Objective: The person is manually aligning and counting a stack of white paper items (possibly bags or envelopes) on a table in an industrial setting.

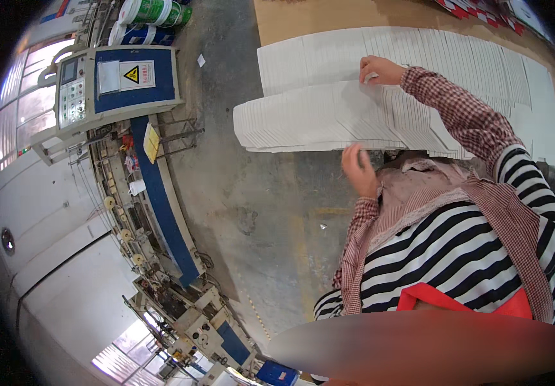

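Two long rows of overlapping white paper pieces lie fanned out in front of me, a back row and a front row. My right hand reaches over the front row to where the two rows meet. Its fingers curl down with thumb and forefinger close together; whatever is between the tips is too small to make out. Close to the front row's near edge is my left hand, fingers raised and a little apart, with nothing visible in it. Checked sleeves cover both forearms.
A brown tabletop carries the paper, with red and white printed pieces at its far right. Left across the grey floor runs a long machine with a blue control cabinet. Green and blue buckets lie beyond it.
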The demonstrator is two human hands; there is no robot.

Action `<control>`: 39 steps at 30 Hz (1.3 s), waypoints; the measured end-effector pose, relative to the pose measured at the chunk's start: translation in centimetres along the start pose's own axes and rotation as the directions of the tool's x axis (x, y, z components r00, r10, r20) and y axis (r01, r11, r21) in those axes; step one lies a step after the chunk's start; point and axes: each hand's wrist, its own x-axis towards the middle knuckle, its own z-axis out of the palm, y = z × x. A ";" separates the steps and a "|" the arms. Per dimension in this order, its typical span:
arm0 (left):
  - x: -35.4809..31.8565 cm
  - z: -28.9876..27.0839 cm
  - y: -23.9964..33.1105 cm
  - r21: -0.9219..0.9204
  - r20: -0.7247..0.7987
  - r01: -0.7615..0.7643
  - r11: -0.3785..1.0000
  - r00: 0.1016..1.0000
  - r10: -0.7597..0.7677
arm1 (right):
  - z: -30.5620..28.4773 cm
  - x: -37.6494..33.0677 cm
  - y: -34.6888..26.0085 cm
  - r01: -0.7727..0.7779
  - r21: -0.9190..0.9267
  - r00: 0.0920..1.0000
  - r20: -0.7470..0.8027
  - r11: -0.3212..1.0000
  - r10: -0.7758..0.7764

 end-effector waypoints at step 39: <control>1.0 3.1 1.2 0.420 0.119 -0.185 0.888 0.982 0.149 | 3.4 0.6 0.4 -0.024 0.041 0.996 -0.082 0.999 0.027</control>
